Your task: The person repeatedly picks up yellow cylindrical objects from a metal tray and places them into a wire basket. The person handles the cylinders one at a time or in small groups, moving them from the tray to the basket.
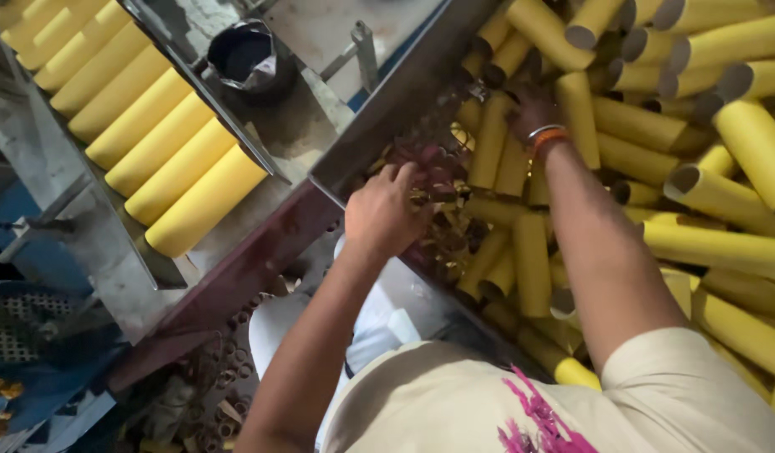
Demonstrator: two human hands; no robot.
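Seen from above, looking down over a cream shirt (pixel 656 394) with a pink mark at the chest. Left hand (pixel 386 214) stretched forward to the near edge of a heap of yellow cardboard tubes (pixel 530 260), knuckles up, fingers (pixel 404 178) curled downward onto a tangle of small brownish scraps (pixel 442 218) lying among the tubes; grip narrow, though whether anything is actually pinched in it cannot be told, the fingertips being hidden and blurred. Right hand (pixel 532 109) reaching further into the pile, wrist ringed by an orange band (pixel 552 136) and a thin pale bangle just above it, fingers buried between upright and slanting tubes beside one tall tube (pixel 577 117); grip likewise closed in among them, holding or merely touching cannot be told. Heap filling the whole right side, tubes lying crosswise at all angles, several showing open grey ends (pixel 685 178). To the left, beyond a dark slanting metal rail (pixel 261 252), a neat row of longer yellow tubes (pixel 144 134) laid side by side on a tilted metal tray (pixel 93 243), well apart from both hands. Above the rail, a small dark pot (pixel 245 54) standing on a dusty grey surface. Below, near the lower left, loose cardboard rings (pixel 228 352) scattered on the floor.
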